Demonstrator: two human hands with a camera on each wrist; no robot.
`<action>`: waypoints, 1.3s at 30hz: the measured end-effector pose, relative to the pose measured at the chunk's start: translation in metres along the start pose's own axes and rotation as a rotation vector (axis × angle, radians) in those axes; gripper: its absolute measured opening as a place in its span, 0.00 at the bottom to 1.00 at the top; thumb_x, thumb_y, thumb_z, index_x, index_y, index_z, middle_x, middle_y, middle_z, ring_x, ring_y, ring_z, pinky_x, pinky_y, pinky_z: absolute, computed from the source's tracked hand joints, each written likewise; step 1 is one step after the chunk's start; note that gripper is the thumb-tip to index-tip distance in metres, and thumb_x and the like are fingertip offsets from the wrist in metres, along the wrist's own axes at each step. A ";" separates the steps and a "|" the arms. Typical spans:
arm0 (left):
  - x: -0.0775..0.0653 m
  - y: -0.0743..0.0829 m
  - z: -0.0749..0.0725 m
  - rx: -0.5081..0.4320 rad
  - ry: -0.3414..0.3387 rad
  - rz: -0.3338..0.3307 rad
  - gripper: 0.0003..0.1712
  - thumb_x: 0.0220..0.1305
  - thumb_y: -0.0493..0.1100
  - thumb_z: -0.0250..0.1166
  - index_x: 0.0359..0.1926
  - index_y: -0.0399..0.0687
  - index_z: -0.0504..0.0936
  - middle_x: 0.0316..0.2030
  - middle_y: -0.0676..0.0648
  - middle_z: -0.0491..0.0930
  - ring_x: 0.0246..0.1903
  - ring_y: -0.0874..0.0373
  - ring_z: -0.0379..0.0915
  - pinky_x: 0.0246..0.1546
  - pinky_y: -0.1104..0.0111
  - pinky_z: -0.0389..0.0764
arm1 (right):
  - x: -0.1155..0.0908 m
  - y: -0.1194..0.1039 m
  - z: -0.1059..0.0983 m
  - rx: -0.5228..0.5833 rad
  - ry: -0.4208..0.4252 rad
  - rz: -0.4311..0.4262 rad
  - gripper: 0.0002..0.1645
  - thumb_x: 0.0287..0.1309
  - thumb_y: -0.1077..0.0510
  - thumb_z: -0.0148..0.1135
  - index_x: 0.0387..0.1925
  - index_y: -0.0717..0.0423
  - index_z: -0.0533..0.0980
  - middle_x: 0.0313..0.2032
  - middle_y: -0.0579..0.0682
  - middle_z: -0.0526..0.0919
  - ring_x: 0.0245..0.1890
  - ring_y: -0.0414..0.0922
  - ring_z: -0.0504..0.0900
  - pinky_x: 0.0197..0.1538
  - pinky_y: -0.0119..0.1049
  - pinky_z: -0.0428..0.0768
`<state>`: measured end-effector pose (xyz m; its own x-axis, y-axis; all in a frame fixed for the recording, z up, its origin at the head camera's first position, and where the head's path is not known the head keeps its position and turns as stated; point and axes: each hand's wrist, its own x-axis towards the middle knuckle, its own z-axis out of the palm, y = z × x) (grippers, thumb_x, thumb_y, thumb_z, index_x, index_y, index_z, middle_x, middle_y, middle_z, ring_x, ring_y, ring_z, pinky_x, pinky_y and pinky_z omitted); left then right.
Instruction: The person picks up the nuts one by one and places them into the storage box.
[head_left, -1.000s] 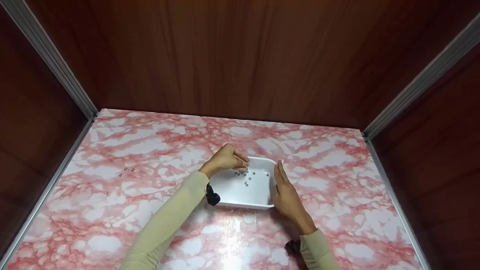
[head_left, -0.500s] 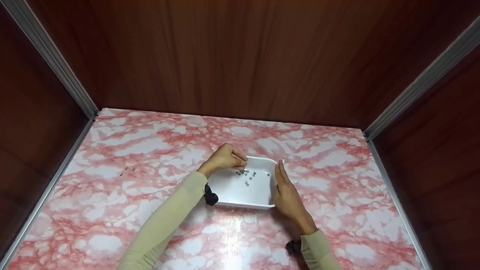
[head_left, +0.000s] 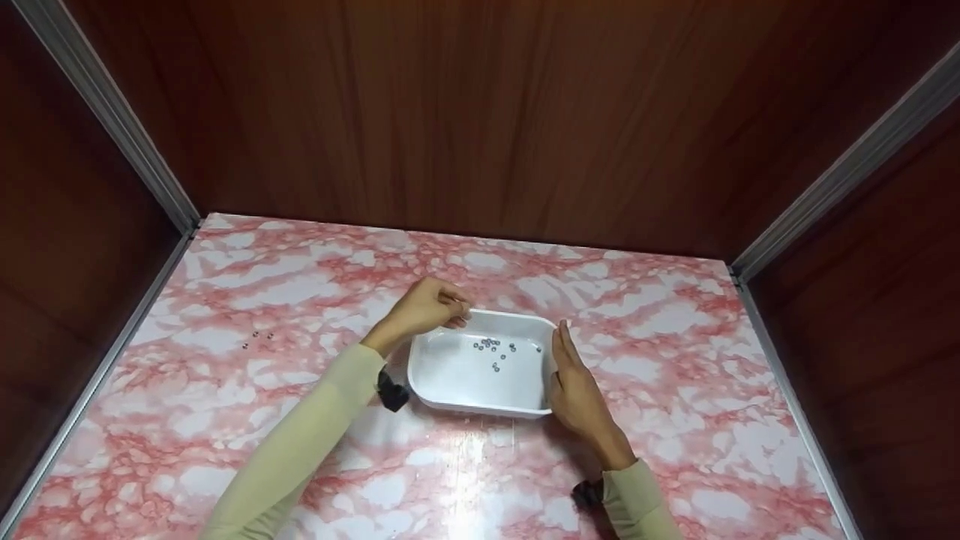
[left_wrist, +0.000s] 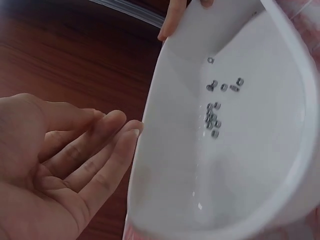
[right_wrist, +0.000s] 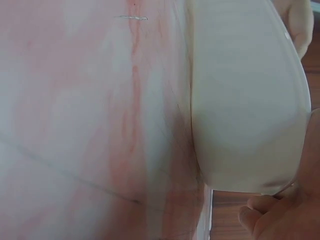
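Observation:
A white rectangular tray [head_left: 457, 375] stands on the table, with several small metal nuts [left_wrist: 212, 117] scattered over its floor. My left hand [head_left: 431, 304] is at the tray's far left corner. In the left wrist view its fingers [left_wrist: 107, 165] are loosely bent with nothing between them, the fingertips right at the rim. My right hand [head_left: 581, 394] holds the tray's right wall, its fingers lying along the outside and the thumb over the rim. From the right wrist, the tray's outer wall [right_wrist: 245, 100] covers most of that grip.
Three more small nuts [head_left: 256, 334] lie on the red-and-white marbled table [head_left: 187, 420], well to the left of the tray. Dark wooden panels [head_left: 465, 127] with metal corner strips enclose the back and both sides.
My left hand has moved left and away from over the nuts to the tray's far left corner. Slightly more nuts show in the tray. The right hand has stayed in place.

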<state>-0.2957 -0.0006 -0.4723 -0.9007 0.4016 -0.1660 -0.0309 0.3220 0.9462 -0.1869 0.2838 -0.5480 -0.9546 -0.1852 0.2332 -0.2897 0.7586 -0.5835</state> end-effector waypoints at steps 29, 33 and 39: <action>-0.075 -0.071 -0.108 0.253 0.380 -0.043 0.22 0.77 0.46 0.58 0.60 0.37 0.86 0.57 0.34 0.86 0.56 0.39 0.84 0.58 0.48 0.84 | -0.004 0.003 0.000 0.019 0.002 0.022 0.39 0.68 0.74 0.46 0.79 0.72 0.52 0.84 0.64 0.47 0.81 0.61 0.57 0.68 0.53 0.76; -0.087 -0.081 -0.120 0.278 0.444 -0.040 0.21 0.77 0.44 0.57 0.60 0.37 0.86 0.57 0.33 0.86 0.56 0.39 0.83 0.59 0.47 0.83 | -0.003 0.002 0.000 0.025 -0.011 0.036 0.40 0.69 0.73 0.46 0.80 0.70 0.51 0.84 0.62 0.45 0.82 0.60 0.56 0.69 0.53 0.76; -0.108 -0.098 -0.138 0.321 0.510 -0.008 0.22 0.78 0.46 0.57 0.61 0.36 0.84 0.57 0.32 0.85 0.57 0.38 0.82 0.58 0.45 0.83 | -0.001 0.002 0.001 0.029 -0.010 0.021 0.39 0.69 0.73 0.46 0.79 0.71 0.52 0.84 0.61 0.45 0.82 0.59 0.55 0.71 0.53 0.75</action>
<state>-0.2558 -0.1942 -0.5090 -0.9977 -0.0381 0.0568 0.0228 0.5980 0.8012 -0.1869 0.2847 -0.5496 -0.9610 -0.1764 0.2129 -0.2718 0.7441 -0.6103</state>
